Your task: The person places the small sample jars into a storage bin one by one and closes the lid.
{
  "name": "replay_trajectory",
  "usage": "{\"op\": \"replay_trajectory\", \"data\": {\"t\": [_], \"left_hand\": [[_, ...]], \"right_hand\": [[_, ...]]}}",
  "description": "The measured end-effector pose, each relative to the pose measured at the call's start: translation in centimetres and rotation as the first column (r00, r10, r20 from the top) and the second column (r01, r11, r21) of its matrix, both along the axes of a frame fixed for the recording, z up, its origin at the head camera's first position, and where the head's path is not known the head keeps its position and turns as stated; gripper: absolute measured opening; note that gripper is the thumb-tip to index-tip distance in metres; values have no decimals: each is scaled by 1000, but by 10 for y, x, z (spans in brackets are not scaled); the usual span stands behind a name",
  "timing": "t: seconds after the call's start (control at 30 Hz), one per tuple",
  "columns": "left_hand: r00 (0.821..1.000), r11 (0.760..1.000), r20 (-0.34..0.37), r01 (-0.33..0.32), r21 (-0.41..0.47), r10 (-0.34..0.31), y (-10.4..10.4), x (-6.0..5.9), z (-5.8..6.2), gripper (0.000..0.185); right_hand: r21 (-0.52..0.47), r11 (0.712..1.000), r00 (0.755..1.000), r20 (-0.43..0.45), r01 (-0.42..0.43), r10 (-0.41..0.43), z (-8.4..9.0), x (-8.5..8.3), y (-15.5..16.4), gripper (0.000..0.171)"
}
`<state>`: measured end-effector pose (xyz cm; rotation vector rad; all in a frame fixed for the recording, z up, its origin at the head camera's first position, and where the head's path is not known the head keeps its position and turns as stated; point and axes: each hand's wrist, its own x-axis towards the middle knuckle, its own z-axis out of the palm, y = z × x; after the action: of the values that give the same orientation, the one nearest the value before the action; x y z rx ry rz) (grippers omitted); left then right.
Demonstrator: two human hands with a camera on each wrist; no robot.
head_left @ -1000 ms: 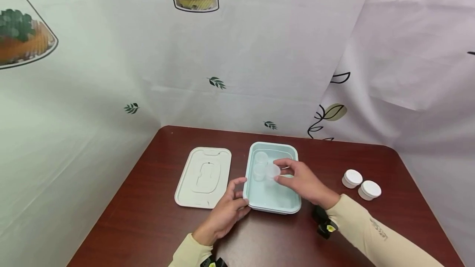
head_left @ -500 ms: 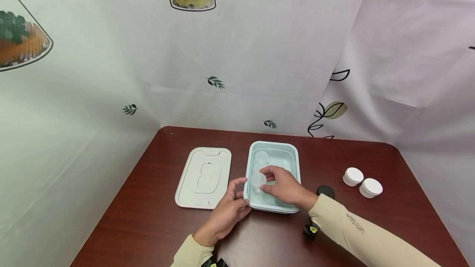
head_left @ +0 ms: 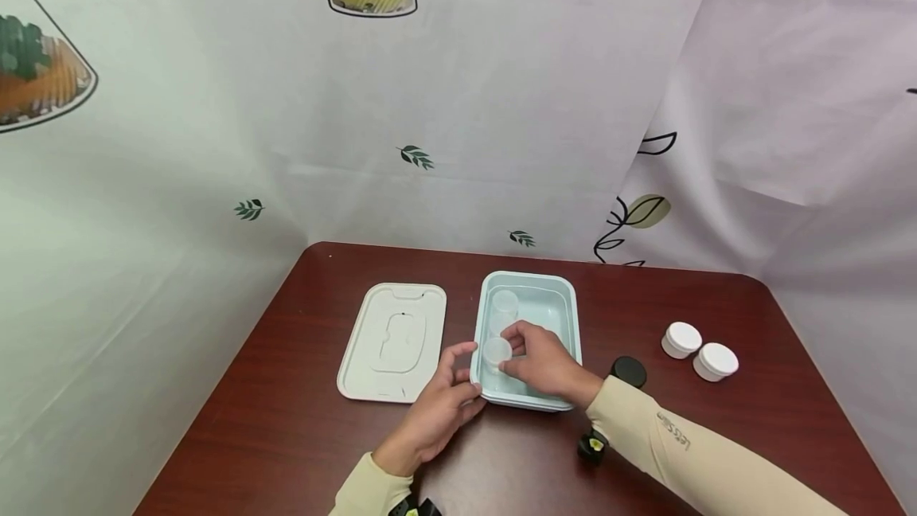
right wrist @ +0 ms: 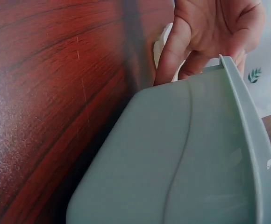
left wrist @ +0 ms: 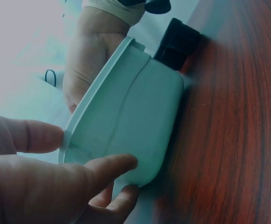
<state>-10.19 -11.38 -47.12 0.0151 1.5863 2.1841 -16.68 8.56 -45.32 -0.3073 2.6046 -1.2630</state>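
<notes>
The right hand (head_left: 544,361) pinches a clear cup (head_left: 496,352) inside the tub (head_left: 569,297), beside another cup (head_left: 505,303) beyond its fingertips, while the left hand (head_left: 437,408) grips the tub's near corner, lid (head_left: 392,341) left of it, white jars (head_left: 698,350) far right.

Small dark lettering is running along the right sleeve (head_left: 673,430) in the head view, too small and slanted to be read with certainty. Nothing else is showing any writing.
</notes>
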Motion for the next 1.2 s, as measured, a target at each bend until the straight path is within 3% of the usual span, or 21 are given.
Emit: {"op": "replay_trajectory", "data": {"t": [0.77, 1.0, 1.2], "left_hand": [[1000, 1000, -2, -9, 2, 9, 0, 2, 0, 62], [1000, 1000, -10, -16, 8, 16, 0, 2, -2, 63], [1000, 1000, -18, -15, 12, 15, 0, 2, -3, 63]], "right_hand": [[70, 998, 1000, 12, 3, -4, 1, -5, 2, 45], [75, 997, 1000, -3, 23, -23, 17, -3, 7, 48], [-18, 999, 999, 10, 44, -44, 37, -2, 24, 51]]}}
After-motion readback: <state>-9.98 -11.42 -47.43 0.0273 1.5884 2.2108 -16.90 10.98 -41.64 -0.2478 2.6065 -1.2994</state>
